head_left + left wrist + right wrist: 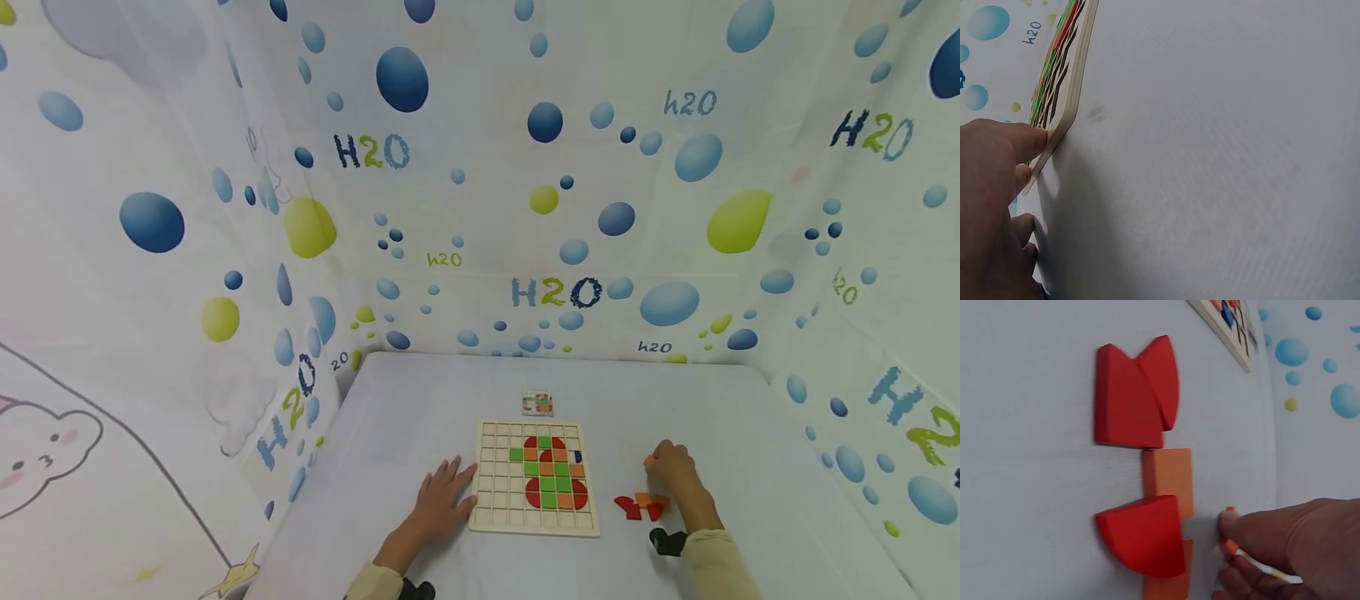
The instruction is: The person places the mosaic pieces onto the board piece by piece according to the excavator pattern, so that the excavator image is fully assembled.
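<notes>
A square wooden grid board (498, 521) lies on the table, with red, green and orange pieces and one dark blue piece set in its middle and right part. My left hand (441, 500) rests beside it with fingers spread, the thumb and fingertips touching its left edge. To the right of the board, my right hand (678, 477) pinches a small orange block (1231, 547) between thumb and fingers. Close to that hand lie loose red pieces (1125, 400) with curved edges and orange blocks (1171, 478). One red quarter-round piece (1147, 536) lies partly over the orange ones.
A small picture card (537, 403) with a coloured pattern lies just behind the board. White table cloth (420, 408) surrounds everything, and a printed curtain (480, 208) hangs behind and at both sides. A black strap device (666, 542) sits at the right wrist.
</notes>
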The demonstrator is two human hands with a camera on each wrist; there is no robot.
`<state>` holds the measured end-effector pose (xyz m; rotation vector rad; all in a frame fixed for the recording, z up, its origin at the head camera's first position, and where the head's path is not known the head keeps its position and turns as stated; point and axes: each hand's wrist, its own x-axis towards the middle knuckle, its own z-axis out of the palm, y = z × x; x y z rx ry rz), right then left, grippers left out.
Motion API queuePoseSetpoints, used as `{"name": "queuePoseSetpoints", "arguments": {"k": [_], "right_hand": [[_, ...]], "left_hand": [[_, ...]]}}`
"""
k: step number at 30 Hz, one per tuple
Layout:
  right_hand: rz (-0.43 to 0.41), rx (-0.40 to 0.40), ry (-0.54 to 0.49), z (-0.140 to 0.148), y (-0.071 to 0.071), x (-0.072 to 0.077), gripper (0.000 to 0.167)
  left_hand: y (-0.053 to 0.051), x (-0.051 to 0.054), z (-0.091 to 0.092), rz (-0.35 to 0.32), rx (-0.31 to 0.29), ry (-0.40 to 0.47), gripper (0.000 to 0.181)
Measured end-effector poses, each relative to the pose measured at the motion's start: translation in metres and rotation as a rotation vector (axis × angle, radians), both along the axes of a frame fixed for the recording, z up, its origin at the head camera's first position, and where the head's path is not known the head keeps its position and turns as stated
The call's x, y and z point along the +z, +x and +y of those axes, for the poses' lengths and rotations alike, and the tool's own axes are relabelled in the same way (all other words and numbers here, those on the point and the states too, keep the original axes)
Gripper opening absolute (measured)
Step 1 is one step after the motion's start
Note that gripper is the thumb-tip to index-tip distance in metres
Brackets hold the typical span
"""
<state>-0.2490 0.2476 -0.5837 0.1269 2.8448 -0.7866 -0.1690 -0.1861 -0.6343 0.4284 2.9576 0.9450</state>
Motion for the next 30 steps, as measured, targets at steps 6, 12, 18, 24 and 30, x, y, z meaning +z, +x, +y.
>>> {"name": "queuePoseSetpoints", "arguments": {"k": [6,12,18,24,30], "right_hand": [[0.068,0.031,-0.111,-0.002,-0.004,-0.012,0.026],[0.187,0.035,-0.121,-0.009,-0.013,-0.029,0.025],[0.181,-0.018,-0.152,-0.021,-0.024,-0.041,0.031],[0.173,-0.038,-0.125,-0.033,-0.031,-0.046,0.033],[0.225,-0.041,-0.105,-0.045,-0.031,-0.044,0.028]], "left_hand": [[-0.002,0.002,-0.001,-0.015,-0.001,-0.011,0.057],[0.001,0.001,-0.001,0.004,-0.006,0.015,0.057],[0.000,0.000,-0.001,-0.008,0.005,-0.008,0.058],[-0.001,0.004,-0.001,-0.031,0.002,-0.007,0.057],[0.000,0.004,-0.001,-0.050,0.015,-0.010,0.057]]}}
